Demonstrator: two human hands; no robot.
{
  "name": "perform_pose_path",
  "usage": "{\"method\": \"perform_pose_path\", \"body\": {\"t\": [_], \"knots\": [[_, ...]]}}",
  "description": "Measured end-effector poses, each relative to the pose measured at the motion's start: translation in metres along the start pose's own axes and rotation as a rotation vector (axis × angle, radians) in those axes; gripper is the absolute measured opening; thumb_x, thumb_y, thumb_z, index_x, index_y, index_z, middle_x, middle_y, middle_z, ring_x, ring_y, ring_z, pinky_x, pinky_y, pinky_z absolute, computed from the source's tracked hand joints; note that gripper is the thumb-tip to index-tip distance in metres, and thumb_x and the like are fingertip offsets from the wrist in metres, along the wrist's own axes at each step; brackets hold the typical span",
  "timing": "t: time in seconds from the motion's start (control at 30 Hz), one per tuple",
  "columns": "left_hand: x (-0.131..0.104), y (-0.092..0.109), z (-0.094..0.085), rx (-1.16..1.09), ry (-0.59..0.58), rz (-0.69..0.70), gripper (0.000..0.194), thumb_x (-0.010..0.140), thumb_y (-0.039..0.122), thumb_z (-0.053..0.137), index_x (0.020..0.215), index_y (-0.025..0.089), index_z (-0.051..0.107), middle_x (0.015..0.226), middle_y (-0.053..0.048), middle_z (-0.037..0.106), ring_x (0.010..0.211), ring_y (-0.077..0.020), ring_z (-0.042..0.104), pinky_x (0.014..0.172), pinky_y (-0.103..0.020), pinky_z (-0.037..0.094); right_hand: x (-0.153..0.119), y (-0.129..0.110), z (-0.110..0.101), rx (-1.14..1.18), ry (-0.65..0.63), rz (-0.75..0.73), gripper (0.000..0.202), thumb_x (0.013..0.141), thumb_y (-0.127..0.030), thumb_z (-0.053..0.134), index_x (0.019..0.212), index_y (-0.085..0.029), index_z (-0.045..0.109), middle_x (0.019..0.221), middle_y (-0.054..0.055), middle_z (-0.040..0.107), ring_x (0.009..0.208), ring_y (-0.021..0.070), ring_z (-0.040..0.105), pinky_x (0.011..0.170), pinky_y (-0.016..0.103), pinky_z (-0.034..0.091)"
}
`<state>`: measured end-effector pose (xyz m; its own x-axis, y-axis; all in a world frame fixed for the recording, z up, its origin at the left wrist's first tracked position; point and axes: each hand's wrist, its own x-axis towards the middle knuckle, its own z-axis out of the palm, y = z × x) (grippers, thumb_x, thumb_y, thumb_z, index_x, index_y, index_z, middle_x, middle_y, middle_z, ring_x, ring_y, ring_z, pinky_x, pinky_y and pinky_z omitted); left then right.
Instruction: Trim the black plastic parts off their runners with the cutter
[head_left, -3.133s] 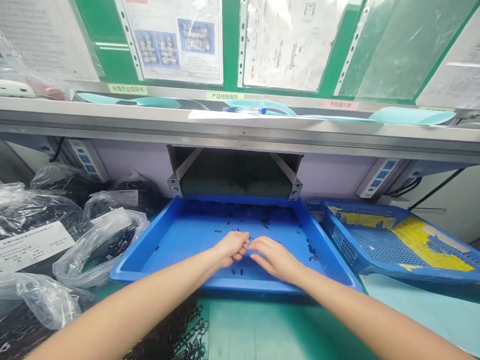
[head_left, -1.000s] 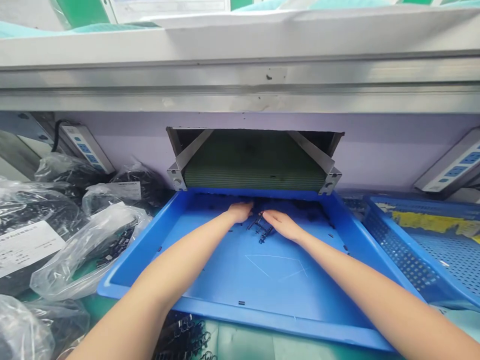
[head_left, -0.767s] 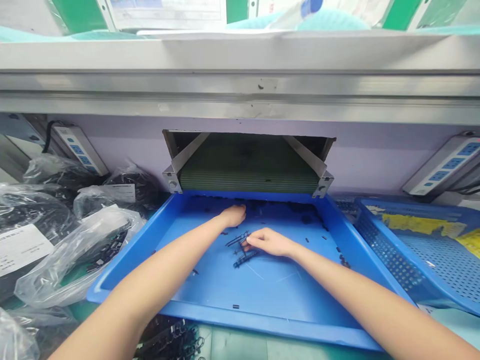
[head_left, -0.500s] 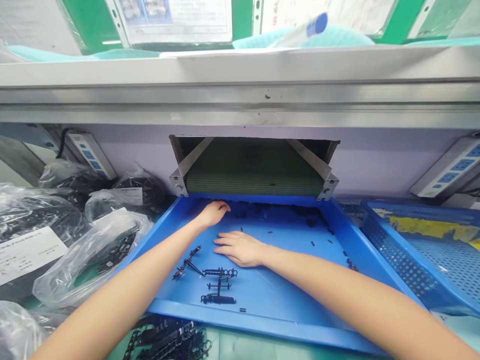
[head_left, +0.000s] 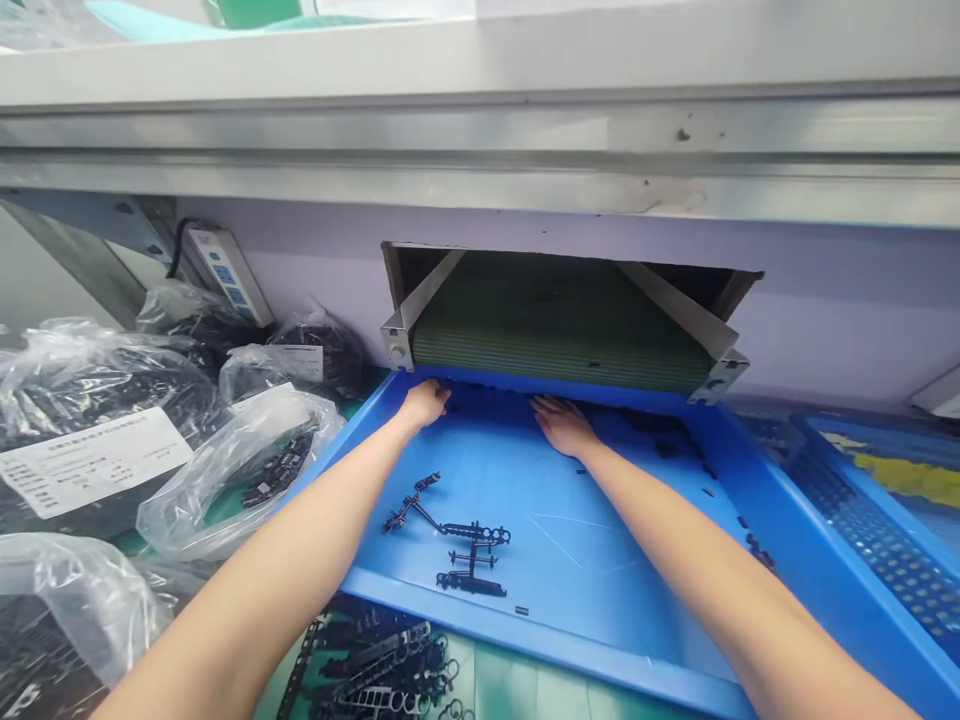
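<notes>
My left hand [head_left: 425,402] is near the far left corner of the blue tray [head_left: 637,600], curled up like a loose fist. I can't tell if it has hold of anything, because its fingers are tucked out of view. My right hand [head_left: 566,425] is palm down by the back wall, with its fingers stretched out and nothing to be seen in its grip. Small black bits [head_left: 675,425] lie along the back of the tray, to the right of that hand. To me this looks like the reaching step, getting at the bits on the far side. The next move calls for right fingers kept low and close together, so bits don't slip between them.

Nearer to me than my left hand, an H-shaped black plastic frame [head_left: 472,558] lies beside a bent black plastic frame [head_left: 409,503]; I can't tell if they touch. Ahead of my right hand, the ridged green conveyor belt [head_left: 555,330] hangs over the back edge. The bits in the dark there may be little pins, but they are too small to be sure. My left arm hides some of the tray's left side. Past my right arm, the blue basket [head_left: 862,530] is cut off.
</notes>
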<state>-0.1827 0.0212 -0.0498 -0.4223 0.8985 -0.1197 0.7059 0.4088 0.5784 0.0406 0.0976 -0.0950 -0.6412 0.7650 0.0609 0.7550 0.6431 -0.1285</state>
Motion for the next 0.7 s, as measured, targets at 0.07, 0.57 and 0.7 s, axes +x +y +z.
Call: {"method": "perform_pose_path", "body": {"t": [0.07, 0.57, 0.7], "knots": [[0.005, 0.0, 0.008, 0.121, -0.005, 0.024, 0.025, 0.087, 0.029, 0.048, 0.104, 0.012, 0.052, 0.095, -0.007, 0.057, 0.081, -0.0161, 0.057, 0.071, -0.034, 0.049, -0.013, 0.02, -0.003, -0.024, 0.017, 0.04, 0.033, 0.089, -0.027, 0.046, 0.121, -0.019, 0.047, 0.132, 0.009, 0.039, 0.119, 0.0247, 0.038, 0.098, 0.05, 0.029], [-0.007, 0.007, 0.02, 0.585, -0.119, 0.19, 0.032, 0.088, 0.031, 0.045, 0.114, 0.012, 0.048, 0.103, -0.009, 0.057, 0.089, -0.019, 0.057, 0.079, -0.039, 0.047, -0.1, 0.097, -0.045, -0.131, 0.143, 0.388, 0.032, 0.088, -0.028, 0.048, 0.118, -0.018, 0.048, 0.128, 0.01, 0.042, 0.114, 0.0246, 0.043, 0.095, 0.049, 0.034], [-0.009, 0.008, 0.019, 0.599, -0.139, 0.215, 0.031, 0.089, 0.031, 0.044, 0.112, 0.012, 0.049, 0.101, -0.009, 0.057, 0.088, -0.0185, 0.058, 0.078, -0.038, 0.048, -0.117, 0.045, -0.042, -0.093, 0.116, 0.195, 0.032, 0.09, -0.032, 0.043, 0.119, -0.021, 0.048, 0.132, 0.01, 0.039, 0.118, 0.0235, 0.039, 0.098, 0.048, 0.03]]}}
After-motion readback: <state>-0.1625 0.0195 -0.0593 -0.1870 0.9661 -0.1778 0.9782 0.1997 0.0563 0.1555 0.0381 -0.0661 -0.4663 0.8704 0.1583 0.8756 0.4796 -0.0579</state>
